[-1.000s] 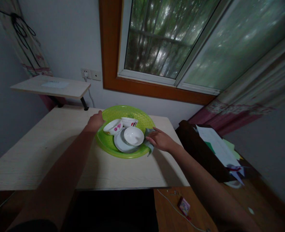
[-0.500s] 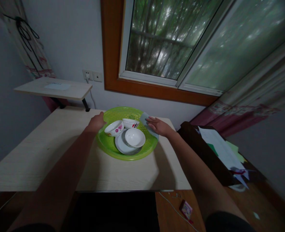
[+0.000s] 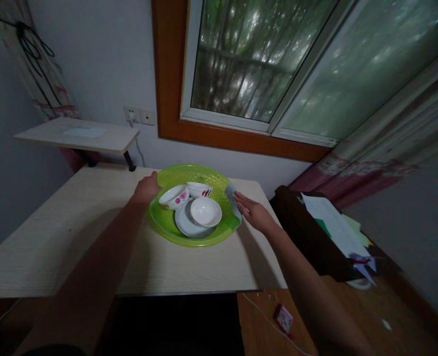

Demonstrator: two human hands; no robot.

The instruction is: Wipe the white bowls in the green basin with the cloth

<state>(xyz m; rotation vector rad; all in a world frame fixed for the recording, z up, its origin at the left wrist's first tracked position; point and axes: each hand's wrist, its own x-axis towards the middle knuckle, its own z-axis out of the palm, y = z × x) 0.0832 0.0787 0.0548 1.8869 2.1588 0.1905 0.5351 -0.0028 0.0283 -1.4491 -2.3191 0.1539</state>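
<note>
A wide green plastic basin (image 3: 159, 228) rests on the pale wooden table. Inside it are a white bowl with pink flowers (image 3: 174, 198), another patterned bowl (image 3: 199, 189), and a plain white bowl (image 3: 206, 211) partly over a white plate (image 3: 183, 221). My left hand (image 3: 148, 188) is closed on the basin's left rim, its fingertips partly hidden. At the right rim my right hand (image 3: 255, 212) holds a thin grey-blue cloth (image 3: 232, 200) against the basin, fingers fairly straight and close together. The cloth drapes over the inner wall and rim.
The table (image 3: 92, 207) carries a small raised shelf (image 3: 107, 141) at back left, with a paper on it. Wall and window frame (image 3: 241, 143) stand behind. To the right, a dark brown box (image 3: 308, 232) holds papers. A cable and a small pink box (image 3: 283, 318) lie on the floor.
My right hand and the cloth have shifted outward along the right side of the basin, from its inner wall to the rim. My left hand keeps its hold.
</note>
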